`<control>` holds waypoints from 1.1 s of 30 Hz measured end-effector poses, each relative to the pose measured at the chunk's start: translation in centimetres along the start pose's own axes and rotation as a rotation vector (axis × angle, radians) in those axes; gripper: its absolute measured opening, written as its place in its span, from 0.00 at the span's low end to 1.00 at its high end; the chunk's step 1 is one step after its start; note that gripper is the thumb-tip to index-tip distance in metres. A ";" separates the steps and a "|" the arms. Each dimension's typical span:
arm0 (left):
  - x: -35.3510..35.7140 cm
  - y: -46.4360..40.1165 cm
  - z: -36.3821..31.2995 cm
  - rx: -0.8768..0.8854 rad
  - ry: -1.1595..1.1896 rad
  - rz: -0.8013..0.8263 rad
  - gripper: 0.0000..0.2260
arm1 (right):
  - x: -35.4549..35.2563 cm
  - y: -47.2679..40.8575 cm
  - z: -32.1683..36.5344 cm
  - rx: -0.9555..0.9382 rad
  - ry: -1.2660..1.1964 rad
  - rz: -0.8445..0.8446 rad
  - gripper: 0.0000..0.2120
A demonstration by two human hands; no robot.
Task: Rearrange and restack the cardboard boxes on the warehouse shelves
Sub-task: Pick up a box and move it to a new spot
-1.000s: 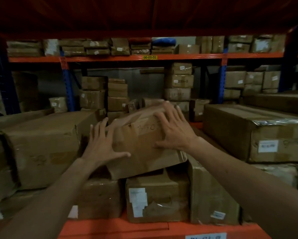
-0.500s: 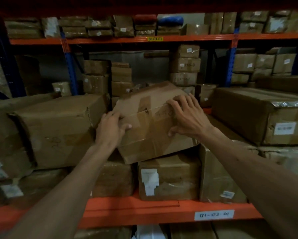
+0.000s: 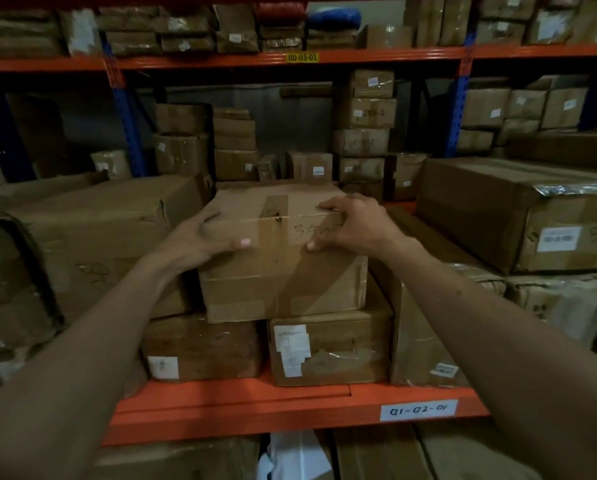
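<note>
A taped cardboard box [image 3: 279, 271] with handwritten numbers sits level on top of two lower boxes, a dark one [image 3: 203, 344] and a labelled one [image 3: 331, 344]. My left hand [image 3: 200, 239] grips its upper left corner, thumb on the front face. My right hand [image 3: 352, 223] holds the upper right edge, fingers over the top and thumb on the front. Both hands are closed on this box.
A big dented box [image 3: 93, 237] stands right beside it on the left, a tall wrapped box [image 3: 425, 323] on the right with large cartons [image 3: 518, 209] above. The orange shelf beam [image 3: 290, 407] runs below. More boxes fill the rear rack behind blue uprights [image 3: 127, 129].
The box was tilted, leaning back to the left; now it sits level and squared on the two lower boxes. My hands shifted to its upper corners. The view dropped lower.
</note>
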State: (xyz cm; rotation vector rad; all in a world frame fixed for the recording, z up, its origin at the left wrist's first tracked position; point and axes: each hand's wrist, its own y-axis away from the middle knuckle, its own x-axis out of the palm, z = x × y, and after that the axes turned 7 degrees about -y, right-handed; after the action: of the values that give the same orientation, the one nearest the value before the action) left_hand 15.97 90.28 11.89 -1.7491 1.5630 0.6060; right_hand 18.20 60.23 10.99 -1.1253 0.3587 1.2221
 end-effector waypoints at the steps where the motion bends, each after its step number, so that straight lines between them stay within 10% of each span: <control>1: 0.5 0.2 0.1 0.021 0.062 -0.041 0.51 | 0.1 0.6 0.1 -0.022 -0.034 -0.058 0.47; 7: 2.2 1.5 0.1 0.106 0.234 -0.183 0.35 | -0.1 4.6 1.1 0.039 -0.178 -0.351 0.25; 17: 4.2 -1.1 -2.0 0.162 0.247 -0.086 0.29 | -3.2 5.5 0.3 0.057 -0.129 -0.370 0.17; 28: 4.6 3.1 -3.0 0.046 -0.050 -0.206 0.40 | -3.9 5.6 3.4 0.103 0.277 -0.174 0.19; 33: 4.1 7.6 1.1 -0.137 -0.057 -0.572 0.45 | -2.5 5.5 5.6 0.094 0.435 -0.051 0.33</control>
State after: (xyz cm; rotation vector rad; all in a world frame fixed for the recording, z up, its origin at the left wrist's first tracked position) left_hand 9.30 88.26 6.74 -2.1353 0.9260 0.4724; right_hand 10.65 63.08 12.76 -1.3074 0.7043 0.8989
